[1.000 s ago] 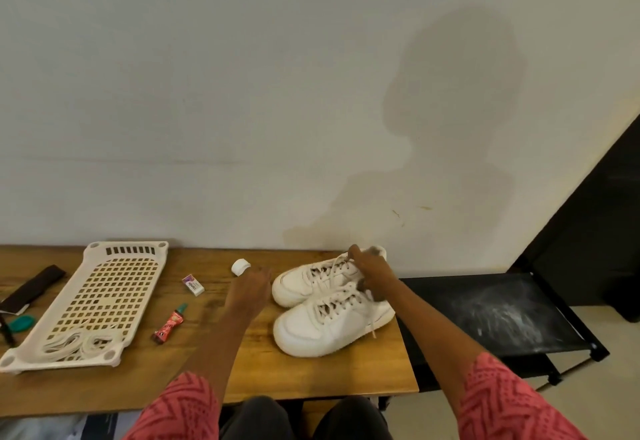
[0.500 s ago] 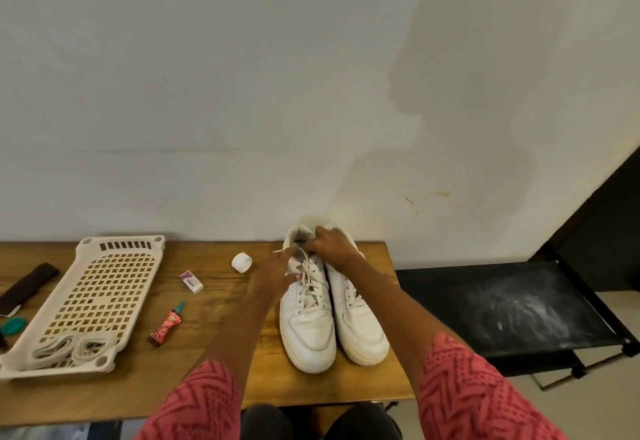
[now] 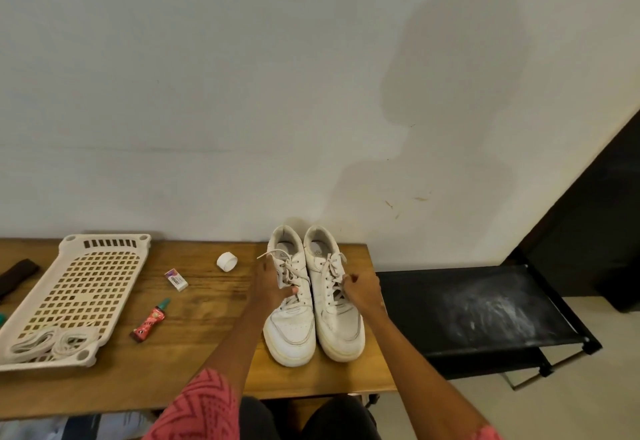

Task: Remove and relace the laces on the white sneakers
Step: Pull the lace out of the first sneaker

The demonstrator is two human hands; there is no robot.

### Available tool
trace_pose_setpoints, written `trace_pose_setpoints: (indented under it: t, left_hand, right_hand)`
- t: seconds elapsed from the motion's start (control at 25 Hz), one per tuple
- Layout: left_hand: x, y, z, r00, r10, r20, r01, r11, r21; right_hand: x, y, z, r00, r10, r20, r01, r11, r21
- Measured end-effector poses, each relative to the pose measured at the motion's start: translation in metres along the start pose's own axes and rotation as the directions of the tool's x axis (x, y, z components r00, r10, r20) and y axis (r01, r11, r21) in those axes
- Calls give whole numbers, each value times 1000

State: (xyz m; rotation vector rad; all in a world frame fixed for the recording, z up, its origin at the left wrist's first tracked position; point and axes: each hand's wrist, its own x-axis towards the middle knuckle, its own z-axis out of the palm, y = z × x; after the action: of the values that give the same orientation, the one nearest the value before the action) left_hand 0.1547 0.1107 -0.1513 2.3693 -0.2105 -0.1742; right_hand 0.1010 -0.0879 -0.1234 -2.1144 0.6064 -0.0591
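The left hand point(image 3: 272, 287) rests on the left side of the left sneaker point(image 3: 290, 301), fingers curled over its laces point(image 3: 289, 275) with the thumb across the tongue area; whether a lace is actually pinched cannot be told. The right hand point(image 3: 362, 292) sits against the right side of the right sneaker point(image 3: 334, 297), fingers bent in toward its laces, grip likewise unclear. Both white sneakers stand upright, touching side by side, toes toward the near edge, heels close to the wall point(image 3: 242, 93). Both are laced; a loose lace end sticks out to the left from the top of the left one. The toe caps look slightly scuffed and creased.

Left of the hands, on the wooden bench point(image 3: 194, 363), lie a small white cap point(image 3: 227, 261), a small eraser-like block point(image 3: 176, 279) and a red tube point(image 3: 149, 322), all apart from the shoes. Farther left is a white perforated tray point(image 3: 83, 287) holding spare white laces point(image 3: 48, 342) at its near end. A dark strip point(image 3: 15, 275) lies at the far left edge.

The right sneaker stands just inside the bench's right edge, beyond which is a lower black stand point(image 3: 478, 304) with white smudges. Bare bench lies between tube and shoes, and in front of the toes.
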Motion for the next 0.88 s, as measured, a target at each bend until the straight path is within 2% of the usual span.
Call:
trace_pose_setpoints:
  t: [0.36, 0.52, 0.6, 0.68, 0.8, 0.88]
  left_hand:
    - [-7, -9, -15, 993, 49, 103, -48, 999, -12]
    - [-20, -10, -18, 990, 37, 138, -43, 998, 42]
    - [-32, 3, -21, 994, -4, 113, -4, 998, 65]
    - [-40, 19, -22, 1000, -18, 10, 16, 995, 98]
    - [-47, 41, -26, 982, 115, -151, -81, 973, 217]
    - [-45, 56, -27, 963, 199, -183, -150, 956, 253]
  right_hand:
    - [-18, 8, 23, 999, -36, -21, 32, 985, -170]
    - [-27, 6, 22, 999, -35, -3, 33, 972, -234]
    - [-27, 3, 13, 999, -17, 51, 27, 981, -193]
    - [-23, -1, 2, 1000, 1, 29, 2, 994, -113]
    - [-18, -6, -7, 992, 75, -99, -65, 993, 102]
    - [-14, -11, -6, 994, 56, -94, -40, 985, 168]
